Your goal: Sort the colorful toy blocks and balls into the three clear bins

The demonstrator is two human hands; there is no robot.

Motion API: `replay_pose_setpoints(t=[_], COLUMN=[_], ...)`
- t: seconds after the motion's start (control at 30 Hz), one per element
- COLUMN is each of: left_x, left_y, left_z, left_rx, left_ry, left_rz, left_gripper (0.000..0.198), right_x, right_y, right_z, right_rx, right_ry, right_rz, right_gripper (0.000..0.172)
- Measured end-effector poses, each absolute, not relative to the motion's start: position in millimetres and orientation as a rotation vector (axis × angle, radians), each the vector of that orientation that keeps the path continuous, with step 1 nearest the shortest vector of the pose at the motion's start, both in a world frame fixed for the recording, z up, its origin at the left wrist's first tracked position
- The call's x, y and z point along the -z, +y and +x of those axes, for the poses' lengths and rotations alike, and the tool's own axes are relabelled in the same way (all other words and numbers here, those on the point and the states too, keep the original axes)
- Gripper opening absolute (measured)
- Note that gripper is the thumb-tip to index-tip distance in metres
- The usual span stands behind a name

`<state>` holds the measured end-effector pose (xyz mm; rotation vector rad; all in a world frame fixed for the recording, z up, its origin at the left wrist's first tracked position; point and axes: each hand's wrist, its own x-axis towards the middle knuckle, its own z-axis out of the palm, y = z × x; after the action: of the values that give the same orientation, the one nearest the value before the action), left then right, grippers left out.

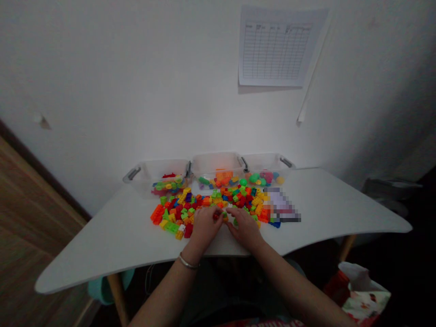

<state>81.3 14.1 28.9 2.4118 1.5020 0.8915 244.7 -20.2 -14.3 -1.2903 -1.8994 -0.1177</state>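
A spread of several small plastic building bricks in red, orange, yellow, green and blue covers the middle of a white table. My left hand, with a metal bangle on its wrist, rests among them, fingers curled around a small red brick. My right hand lies right beside it, fingers bent and touching small green and yellow pieces; what it holds is too small to name.
Three clear plastic bins with grey handles stand in a row against the wall, each holding coloured pieces. A blurred card lies right of the bricks. A printed sheet hangs on the wall. A bag sits on the floor at right.
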Motion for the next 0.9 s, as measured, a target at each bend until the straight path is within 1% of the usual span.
replay_pose_setpoints(t=[0.1, 0.23, 0.37, 0.47, 0.63, 0.77, 0.9], left_x=[-31, -36, -56, -75, -91, -93, -98], left_y=[26, 50, 79, 100, 120, 125, 133], left_z=[67, 38, 0, -29, -57, -56, -50], left_rx=[-0.995, -1.273, -1.601, -1.781, -1.700, -1.510, -1.331], left_ry=[1.540, 1.629, 1.666, 1.873, 2.034, 2.048, 2.113], left_rz=[2.354, 2.128, 1.918, 1.725, 1.739, 1.932, 2.122], left_gripper=[0.014, 0.017, 0.023, 0.025, 0.029, 0.043, 0.042], right_x=[11, 9, 10, 9, 9, 8, 6], right_y=[-20, -18, -18, -19, -20, -19, -20], right_z=[245, 246, 245, 245, 246, 247, 247], right_rx=[0.099, 0.061, 0.049, 0.042, 0.017, 0.010, 0.003], right_ry=[-1.922, -1.947, -1.934, -1.888, -1.824, -1.802, -1.807], right_rz=[-1.368, -1.435, -1.459, -1.457, -1.424, -1.422, -1.434], right_gripper=[0.035, 0.035, 0.035, 0.039, 0.048, 0.046, 0.046])
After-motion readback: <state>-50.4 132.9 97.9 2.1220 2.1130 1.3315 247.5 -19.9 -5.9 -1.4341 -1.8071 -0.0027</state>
